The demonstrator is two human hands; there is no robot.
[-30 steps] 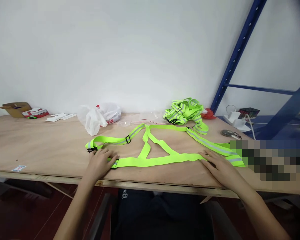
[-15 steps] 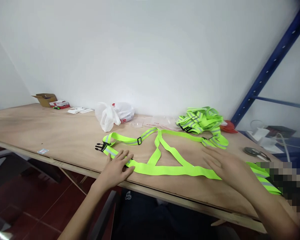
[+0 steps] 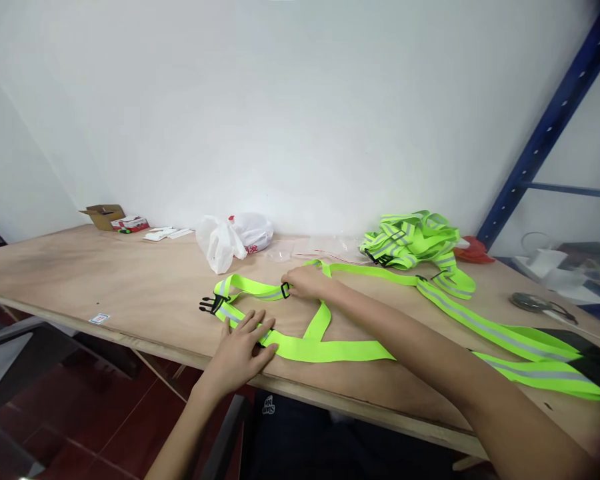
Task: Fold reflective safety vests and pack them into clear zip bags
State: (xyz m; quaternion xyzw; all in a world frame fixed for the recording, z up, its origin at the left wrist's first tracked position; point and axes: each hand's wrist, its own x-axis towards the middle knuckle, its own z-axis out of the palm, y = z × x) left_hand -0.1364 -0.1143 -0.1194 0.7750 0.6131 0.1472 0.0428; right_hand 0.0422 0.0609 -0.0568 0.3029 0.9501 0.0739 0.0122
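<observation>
A white plastic bag slumps bulging at the wall, contents hidden; a small cardboard box stands open, far left; the plywood worktop is pale and grainy; the neon-yellow strap harness with grey reflective bands lies spread flat across it; the left hand presses open-palmed on the near strap; the right hand has its grip closed on the far strap beside a black slider.

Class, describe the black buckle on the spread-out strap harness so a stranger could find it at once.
Start at the wooden table, then find the neon harness lying flat under both hands. The buckle sits at its far left tip, just beyond the left hand: pronged and bigger than the small black slider nearby.
</observation>
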